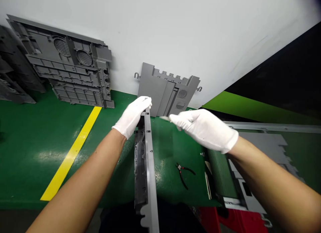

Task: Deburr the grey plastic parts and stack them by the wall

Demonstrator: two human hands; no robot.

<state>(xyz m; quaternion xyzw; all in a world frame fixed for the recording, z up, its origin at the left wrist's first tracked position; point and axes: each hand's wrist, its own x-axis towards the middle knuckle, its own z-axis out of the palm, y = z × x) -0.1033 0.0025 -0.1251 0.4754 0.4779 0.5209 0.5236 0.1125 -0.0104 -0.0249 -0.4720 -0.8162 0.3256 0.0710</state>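
A long grey panel [150,162] is held on edge above the green surface [25,152], its narrow side turned up and its long axis running from the far part of that surface back past the near edge, where it is cut off by the frame. Its far end is gripped by the gloved left hand [134,115], the nearer of the two. By the gloved right hand [207,131], set apart to the right of that same end, a thin pale tool [165,118] is pinched, blurred, its tip aimed left across the panel's length; a narrow gap is seen, though its depth cannot be told. Farther right, toward the near edge, pliers [179,167] are laid down. Beyond, at the far edge, a flat grey panel with hooks [155,89] is leaned against the white wall [175,32].
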